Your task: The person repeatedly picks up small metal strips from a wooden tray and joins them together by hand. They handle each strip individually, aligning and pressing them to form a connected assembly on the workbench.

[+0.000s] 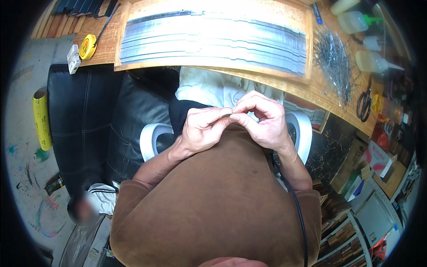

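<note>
In front of my chest, close to the table's near edge, my two hands meet fingertip to fingertip. My left hand [202, 129] is closed in a pinch, and so is my right hand [264, 120]. A small, thin, dark piece [227, 115] shows between them, its ends covered by my fingers; its kind is too small to make out. Beyond my hands, a shallow wooden tray [118, 44] on the wooden table holds long rows of thin grey strips [213, 44], partly washed out by glare.
Thin metal wires [333, 62] lie heaped right of the tray, near black-handled scissors [364, 104] and nozzle bottles [371, 62]. A yellow tape measure [87, 46] sits at the left. White chair arms [302, 133] flank me. A black sofa [84, 115] and another person [84, 207] are leftward.
</note>
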The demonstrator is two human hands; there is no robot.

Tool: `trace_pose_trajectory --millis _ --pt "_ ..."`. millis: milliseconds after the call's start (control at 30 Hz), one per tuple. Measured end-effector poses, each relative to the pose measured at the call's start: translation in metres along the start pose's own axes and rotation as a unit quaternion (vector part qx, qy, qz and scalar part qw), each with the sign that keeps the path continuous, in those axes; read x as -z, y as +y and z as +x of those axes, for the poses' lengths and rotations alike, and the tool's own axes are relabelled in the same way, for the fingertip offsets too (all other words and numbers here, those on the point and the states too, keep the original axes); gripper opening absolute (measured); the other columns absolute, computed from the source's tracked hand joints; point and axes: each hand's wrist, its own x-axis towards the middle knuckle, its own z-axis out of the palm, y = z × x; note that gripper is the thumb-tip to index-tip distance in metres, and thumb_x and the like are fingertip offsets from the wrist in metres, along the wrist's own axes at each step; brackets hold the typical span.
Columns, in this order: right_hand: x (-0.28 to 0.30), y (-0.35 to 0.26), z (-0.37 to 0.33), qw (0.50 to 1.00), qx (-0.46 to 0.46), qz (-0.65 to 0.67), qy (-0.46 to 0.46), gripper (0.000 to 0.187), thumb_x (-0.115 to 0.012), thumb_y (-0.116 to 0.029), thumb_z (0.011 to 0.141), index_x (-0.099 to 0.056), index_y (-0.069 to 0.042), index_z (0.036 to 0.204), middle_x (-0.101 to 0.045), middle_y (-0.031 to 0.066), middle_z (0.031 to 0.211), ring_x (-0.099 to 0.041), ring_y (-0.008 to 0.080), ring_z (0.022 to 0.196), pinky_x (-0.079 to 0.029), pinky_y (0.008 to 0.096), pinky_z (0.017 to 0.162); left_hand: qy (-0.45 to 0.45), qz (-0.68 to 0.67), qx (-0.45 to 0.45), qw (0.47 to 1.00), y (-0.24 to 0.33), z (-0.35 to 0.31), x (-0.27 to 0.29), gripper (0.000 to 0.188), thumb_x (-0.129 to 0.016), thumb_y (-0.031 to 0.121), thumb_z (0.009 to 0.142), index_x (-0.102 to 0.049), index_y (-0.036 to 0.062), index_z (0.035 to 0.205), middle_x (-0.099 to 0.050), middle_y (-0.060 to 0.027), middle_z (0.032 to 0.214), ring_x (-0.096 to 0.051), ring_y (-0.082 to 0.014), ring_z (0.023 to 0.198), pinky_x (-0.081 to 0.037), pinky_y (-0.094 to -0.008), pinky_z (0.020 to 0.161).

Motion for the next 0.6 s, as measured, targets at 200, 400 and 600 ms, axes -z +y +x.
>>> trace_pose_trajectory --millis 200,400,600 --pt "0.002 -0.0033 -0.0005 1.0 -0.005 -0.007 -0.015 0.011 -0.081 0.005 0.089 -0.073 0.003 0.096 -0.07 0.0095 0.093 -0.067 0.0146 0.083 -0.053 0.0272 0.072 -0.003 0.003 0.0 1.0 0.0006 -0.0005 0.0 0.019 -0.077 -0.003 0.092 -0.078 -0.0046 0.111 -0.08 -0.0193 0.094 -0.08 -0.0224 0.08 -0.061 -0.029 0.072" --pt "-0.0005 -0.0019 -0.0007 1.0 0.0 0.003 -0.008 0.01 -0.079 0.005 0.089 -0.071 0.003 0.094 -0.07 0.0088 0.091 -0.066 0.0146 0.081 -0.053 0.0274 0.071 0.017 0.003 -0.014 1.0 -0.0011 -0.0011 -0.0033 0.017 -0.08 -0.001 0.092 -0.079 -0.0044 0.109 -0.079 -0.0143 0.085 -0.076 -0.0171 0.071 -0.058 -0.0256 0.067" --pt "-0.0022 -0.0021 -0.0009 1.0 0.012 -0.008 0.003 0.008 -0.076 0.005 0.089 -0.069 0.003 0.092 -0.069 0.0089 0.089 -0.066 0.0154 0.078 -0.053 0.0285 0.07 0.023 -0.008 -0.01 1.0 0.0002 -0.001 -0.0048 0.017 -0.08 0.0 0.093 -0.078 -0.0053 0.108 -0.08 -0.0143 0.086 -0.077 -0.0168 0.072 -0.059 -0.0255 0.067"
